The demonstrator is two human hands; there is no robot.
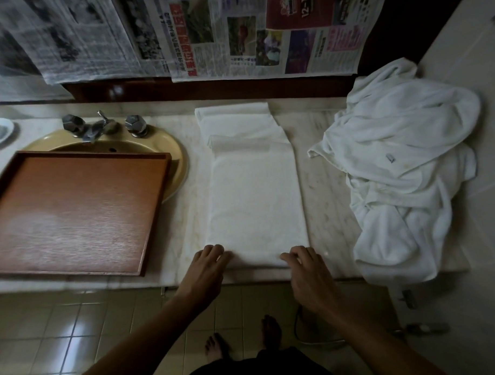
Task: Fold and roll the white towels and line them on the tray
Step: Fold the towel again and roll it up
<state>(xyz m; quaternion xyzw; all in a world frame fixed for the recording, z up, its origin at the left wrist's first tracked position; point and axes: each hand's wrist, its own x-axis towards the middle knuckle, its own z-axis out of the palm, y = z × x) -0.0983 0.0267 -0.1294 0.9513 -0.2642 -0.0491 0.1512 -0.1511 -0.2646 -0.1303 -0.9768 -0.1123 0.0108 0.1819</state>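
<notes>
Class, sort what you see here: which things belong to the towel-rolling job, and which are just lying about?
Job: folded towel, towel pile, tray, left hand and right hand at the towel's near edge.
Lying about: taps, sink, newspapers, dish at far left.

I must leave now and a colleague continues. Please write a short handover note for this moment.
Left hand and right hand: fingers on the near edge of the towel; grip unclear.
Towel: folded into a long strip, flat on the counter, between tray and pile.
Tray: over the sink, at left; no rolls on it.
Done: this towel folded.
Left: roll it, put it on the tray, then work through the pile.
</notes>
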